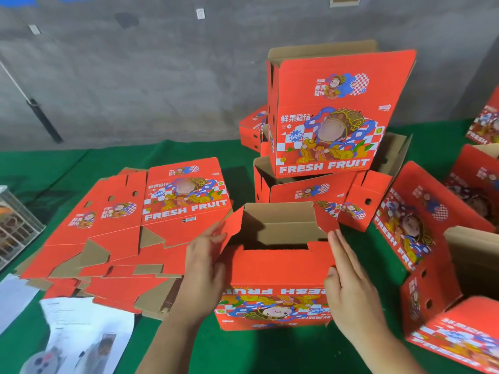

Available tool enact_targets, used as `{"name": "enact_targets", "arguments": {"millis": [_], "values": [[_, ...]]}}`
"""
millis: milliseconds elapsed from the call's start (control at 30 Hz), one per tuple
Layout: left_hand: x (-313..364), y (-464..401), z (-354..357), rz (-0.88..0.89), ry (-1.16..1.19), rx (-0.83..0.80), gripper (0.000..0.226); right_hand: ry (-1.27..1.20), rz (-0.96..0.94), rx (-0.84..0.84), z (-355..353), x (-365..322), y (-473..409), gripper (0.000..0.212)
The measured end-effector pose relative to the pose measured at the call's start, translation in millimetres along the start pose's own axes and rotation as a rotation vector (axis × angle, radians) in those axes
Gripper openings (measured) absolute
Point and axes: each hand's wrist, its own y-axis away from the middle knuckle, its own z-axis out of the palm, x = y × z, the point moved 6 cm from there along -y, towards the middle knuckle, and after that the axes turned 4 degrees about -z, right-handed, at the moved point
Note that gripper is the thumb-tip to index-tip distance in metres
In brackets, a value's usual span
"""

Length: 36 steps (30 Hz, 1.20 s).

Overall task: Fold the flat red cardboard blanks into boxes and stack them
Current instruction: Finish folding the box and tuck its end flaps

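While standing upside down on the green cloth [270, 349], printed "FRESH FRUIT" side toward the camera: a half-formed red box [272, 282], bottom flaps up and open, brown inside showing. Left hand [202, 268] against the box's left side, fingers fairly straight and only loosely bent, fingertips on the raised left flap [232, 225]; no clear curl round it. Right hand [348, 276] flat against the box's right side, fingers straight and together, thumb lying on the near panel, tips close under the right flap [325, 220]. Near flap notched and standing upright between the two hands.

Just left of the box: a fanned pile of flat blanks [129, 233], red faces up, brown edges showing at the near side, top blank printed side up. Behind the box: a stack of folded boxes [324, 190], open tops up, with one tall box [334, 114] perched on top, its lid flap raised. More folded boxes [432, 265] lying tilted to the right, well apart from the blanks. Printed papers [81, 336] on the cloth at the near left corner, partly under the pile. Wire rack [16, 225] at the far left edge. Grey wall [135, 76] beyond the table.
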Motion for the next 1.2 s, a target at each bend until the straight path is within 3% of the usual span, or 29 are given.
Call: {"name": "enact_targets", "arguments": {"millis": [100, 233, 367, 467, 567, 667, 800, 1000, 1133, 1200], "values": [[3.9, -3.2, 3.3, -0.095, 0.198, -0.185, 0.046, 0.0, 0.005, 0.007, -2.0, 3.2, 1.4, 0.073], [23.9, -26.5, -1.7, -0.033, -0.344, -0.249, 0.066, -0.012, 0.001, -0.017, -3.0, -0.4, 2.0, 0.072], [35.6, -54.5, 0.4, -0.179, -0.161, -0.352, 0.068, 0.004, 0.017, -0.007, -5.0, 1.1, 3.0, 0.072], [30.8, -72.8, 5.3, -0.173, -0.384, -0.462, 0.071, 0.013, -0.002, -0.035, -4.3, 3.1, 0.3, 0.071], [27.0, -85.7, 9.2, -0.12, -0.53, -0.393, 0.07, 0.006, -0.033, -0.047, -4.0, 6.3, -0.3, 0.064], [24.8, -88.3, 20.7, -0.119, -0.367, -0.417, 0.078, 0.008, -0.082, -0.027, -0.6, 9.6, 3.1, 0.048], [21.0, -91.9, 30.5, -0.038, -0.386, -0.393, 0.052, -0.023, -0.081, -0.014, -3.0, 16.5, 4.4, 0.045], [8.9, -76.0, 14.6, -0.157, 0.322, -0.103, 0.028, -0.243, 0.028, 0.019, -3.6, 22.7, 9.5, 0.032], [5.0, -62.5, 15.2, -0.126, 0.166, -0.144, 0.034, -0.339, 0.18, 0.074, -5.9, 20.2, 5.9, 0.038], [10.4, -57.9, 19.3, -0.123, -0.007, -0.193, 0.032, -0.348, 0.299, 0.025, -10.4, 26.3, -6.2, 0.056]]}}
